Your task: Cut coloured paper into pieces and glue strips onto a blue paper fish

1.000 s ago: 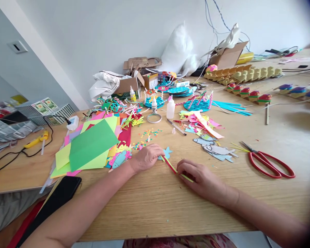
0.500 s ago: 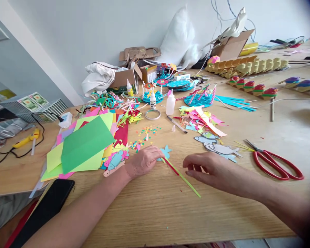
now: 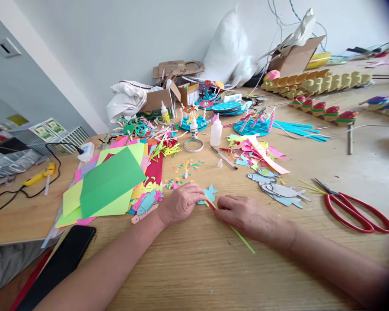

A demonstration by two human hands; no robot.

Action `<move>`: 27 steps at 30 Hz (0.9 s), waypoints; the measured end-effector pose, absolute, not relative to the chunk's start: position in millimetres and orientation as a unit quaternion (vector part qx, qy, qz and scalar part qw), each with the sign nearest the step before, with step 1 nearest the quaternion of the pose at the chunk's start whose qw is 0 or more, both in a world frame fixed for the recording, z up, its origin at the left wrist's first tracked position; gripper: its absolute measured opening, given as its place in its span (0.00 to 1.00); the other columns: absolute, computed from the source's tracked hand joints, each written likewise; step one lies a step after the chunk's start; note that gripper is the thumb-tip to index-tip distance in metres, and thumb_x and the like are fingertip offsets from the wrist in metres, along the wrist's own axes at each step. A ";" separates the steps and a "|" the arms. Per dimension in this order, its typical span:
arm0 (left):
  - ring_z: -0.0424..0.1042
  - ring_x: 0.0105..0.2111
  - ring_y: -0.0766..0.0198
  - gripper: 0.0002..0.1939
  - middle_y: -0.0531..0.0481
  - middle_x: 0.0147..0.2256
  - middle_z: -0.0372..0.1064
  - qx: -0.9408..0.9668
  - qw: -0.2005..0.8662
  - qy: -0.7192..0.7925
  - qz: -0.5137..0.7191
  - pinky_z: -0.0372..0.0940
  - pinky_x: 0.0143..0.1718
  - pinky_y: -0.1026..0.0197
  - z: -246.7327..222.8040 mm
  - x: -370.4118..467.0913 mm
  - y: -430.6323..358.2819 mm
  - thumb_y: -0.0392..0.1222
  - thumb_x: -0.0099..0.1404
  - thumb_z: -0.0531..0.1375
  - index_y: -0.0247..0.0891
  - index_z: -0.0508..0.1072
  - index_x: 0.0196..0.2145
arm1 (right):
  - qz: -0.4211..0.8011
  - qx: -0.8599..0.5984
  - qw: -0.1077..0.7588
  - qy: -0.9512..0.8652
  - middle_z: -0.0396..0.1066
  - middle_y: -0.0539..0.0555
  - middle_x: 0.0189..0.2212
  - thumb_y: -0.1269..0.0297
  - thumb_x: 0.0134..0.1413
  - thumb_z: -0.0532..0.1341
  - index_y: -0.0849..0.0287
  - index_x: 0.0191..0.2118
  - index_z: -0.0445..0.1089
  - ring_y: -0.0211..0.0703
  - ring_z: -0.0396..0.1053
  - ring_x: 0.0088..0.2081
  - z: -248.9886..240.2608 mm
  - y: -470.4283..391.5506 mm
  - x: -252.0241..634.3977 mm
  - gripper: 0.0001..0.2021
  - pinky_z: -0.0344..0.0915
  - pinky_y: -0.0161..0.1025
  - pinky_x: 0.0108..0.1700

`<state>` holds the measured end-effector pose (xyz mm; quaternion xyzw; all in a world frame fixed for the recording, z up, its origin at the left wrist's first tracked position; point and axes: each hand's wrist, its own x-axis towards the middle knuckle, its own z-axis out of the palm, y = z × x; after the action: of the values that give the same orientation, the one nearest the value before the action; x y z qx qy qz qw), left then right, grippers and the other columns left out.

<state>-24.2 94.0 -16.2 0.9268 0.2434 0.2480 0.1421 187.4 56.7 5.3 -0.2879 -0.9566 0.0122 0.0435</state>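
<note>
My left hand rests on the wooden table with its fingers pressed on the upper end of thin red and green paper strips, beside a small blue paper cut-out. My right hand lies over the same strips just to the right, fingertips pinching them close to the left hand's fingers. The green strip's lower end sticks out from under my right hand toward the table's front.
A stack of coloured paper sheets lies left, a black phone at the front left edge. Red-handled scissors lie right, paper fish behind my right hand. Glue bottles, a tape ring and paper scraps crowd the back.
My right hand lifted off the strips' lower part, then came back down nearer the left hand at their upper end. The left hand stayed in place.
</note>
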 end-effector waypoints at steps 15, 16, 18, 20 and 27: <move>0.62 0.44 0.65 0.18 0.46 0.42 0.66 0.965 0.084 0.203 0.147 0.58 0.49 0.61 -9.8 -24.1 90.6 0.28 0.61 0.45 0.34 0.68 0.44 | 0.067 -0.335 0.107 -0.934 0.66 0.53 0.29 0.72 0.58 0.47 0.61 0.32 0.66 0.37 0.63 0.29 -4.9 57.8 189.3 0.11 0.59 0.33 0.30; 0.62 0.44 0.65 0.17 0.46 0.42 0.66 0.965 0.079 0.202 0.146 0.58 0.48 0.61 -10.2 -24.1 90.6 0.28 0.61 0.45 0.35 0.68 0.44 | 0.070 -0.339 0.111 -0.932 0.66 0.53 0.29 0.72 0.58 0.47 0.61 0.32 0.66 0.37 0.63 0.28 -5.2 57.8 189.1 0.11 0.59 0.33 0.30; 0.62 0.44 0.65 0.17 0.46 0.42 0.66 0.966 0.069 0.203 0.147 0.58 0.48 0.60 -11.5 -24.2 90.6 0.29 0.62 0.45 0.35 0.68 0.43 | 0.075 -0.343 0.122 -0.928 0.66 0.53 0.29 0.72 0.58 0.47 0.61 0.32 0.66 0.36 0.63 0.28 -6.1 57.9 188.7 0.11 0.59 0.32 0.30; 0.62 0.43 0.64 0.16 0.46 0.41 0.66 0.966 0.057 0.202 0.148 0.59 0.47 0.60 -13.0 -24.3 90.7 0.30 0.63 0.45 0.35 0.68 0.43 | 0.078 -0.346 0.129 -0.926 0.66 0.53 0.29 0.72 0.58 0.47 0.61 0.32 0.65 0.36 0.63 0.28 -7.2 57.9 188.6 0.11 0.59 0.32 0.29; 0.63 0.43 0.63 0.15 0.44 0.41 0.66 0.970 0.018 0.197 0.142 0.59 0.47 0.59 -15.3 -24.4 90.5 0.31 0.63 0.45 0.35 0.68 0.43 | 0.071 -0.367 0.116 -0.920 0.65 0.53 0.29 0.72 0.57 0.47 0.61 0.32 0.66 0.37 0.64 0.27 -7.7 57.1 190.0 0.11 0.60 0.32 0.29</move>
<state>-24.4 90.5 -15.3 0.9700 0.1969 0.1416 0.0181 190.0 57.1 -7.7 -0.3671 -0.9201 0.0712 0.1164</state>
